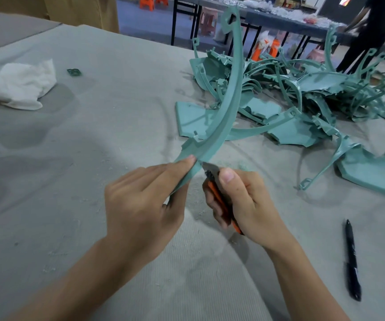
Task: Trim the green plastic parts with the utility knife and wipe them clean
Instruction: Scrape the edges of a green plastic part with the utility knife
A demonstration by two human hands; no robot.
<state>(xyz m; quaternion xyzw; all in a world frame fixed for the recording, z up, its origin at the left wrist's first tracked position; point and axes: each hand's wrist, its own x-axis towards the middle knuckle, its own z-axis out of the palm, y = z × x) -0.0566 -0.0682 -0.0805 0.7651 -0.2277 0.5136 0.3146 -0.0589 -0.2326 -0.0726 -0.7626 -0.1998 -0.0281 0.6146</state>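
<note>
My left hand (140,205) grips the lower end of a long curved green plastic part (229,100) that arcs up and away to a ringed tip near the top of the view. My right hand (240,200) holds an orange utility knife (219,195), thumb pressed on its top. The blade tip touches the part's edge right beside my left fingertips. A large heap of green plastic parts (314,96) lies on the table to the right. A crumpled white cloth (19,85) rests at the far left.
The table is covered in grey fabric (94,135) strewn with fine shavings. A black pen (351,260) lies at the right front. A small green scrap (74,72) sits near the cloth. Behind, a person in black (372,31) stands at another table.
</note>
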